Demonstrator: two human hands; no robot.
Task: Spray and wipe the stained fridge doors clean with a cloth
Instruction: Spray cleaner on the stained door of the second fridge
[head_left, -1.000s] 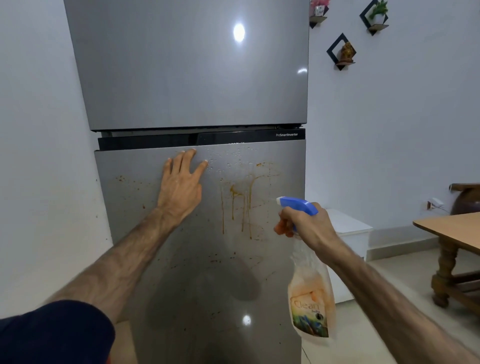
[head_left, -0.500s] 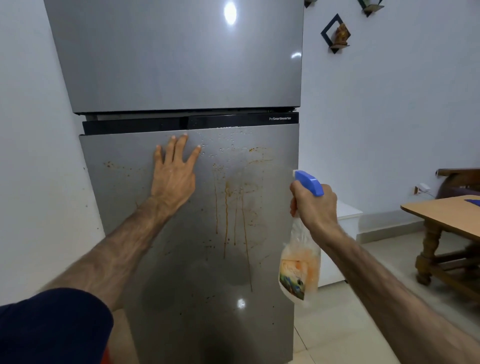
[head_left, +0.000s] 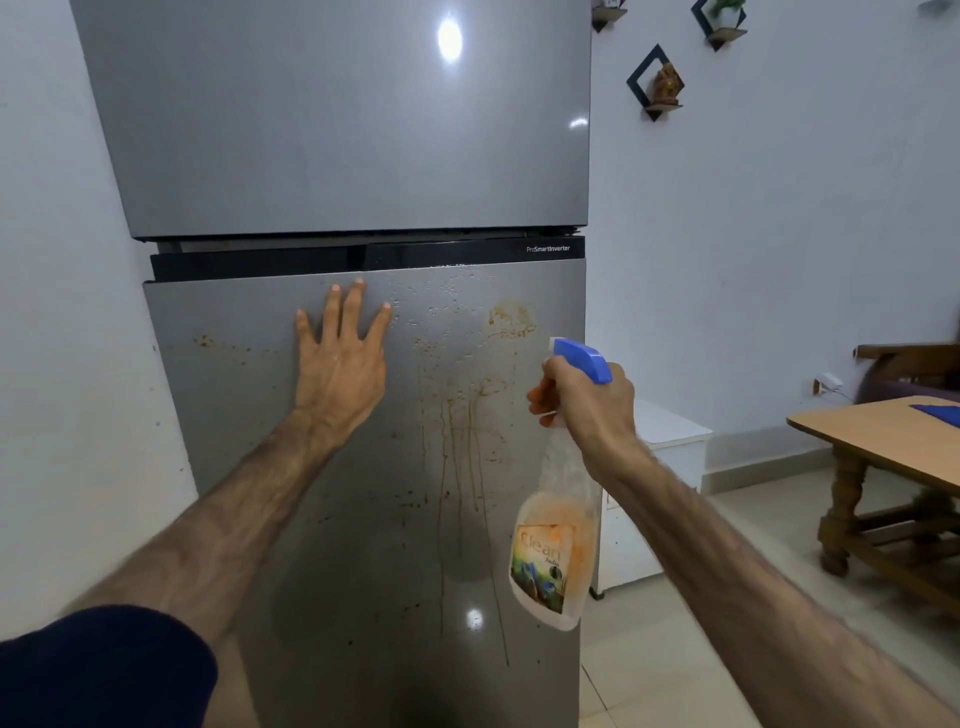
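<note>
Upper fridge door (head_left: 337, 119): top cut off at 12 o'clock. Lower fridge door (head_left: 322, 597): bottom cut off at 6 o'clock. Spray bottle (head_left: 553, 561): neck hidden behind right hand (head_left: 592, 405); small label print unreadable. Worktop (head_left: 883, 441) at 3 o'clock: cropped, blurred. Blue item (head_left: 940, 413) on it: unidentifiable.

The upper fridge door (head_left: 337, 119) is plain silver-grey; the lower fridge door (head_left: 270, 415) is the same grey, streaked and speckled with orange-brown stains (head_left: 457, 431). The spray bottle (head_left: 556, 551) is clear with orange liquid, a blue nozzle (head_left: 584, 358) and a multicoloured label. A dark navy sleeve (head_left: 98, 670) shows. The tabletop (head_left: 872, 436) is light brown.
</note>
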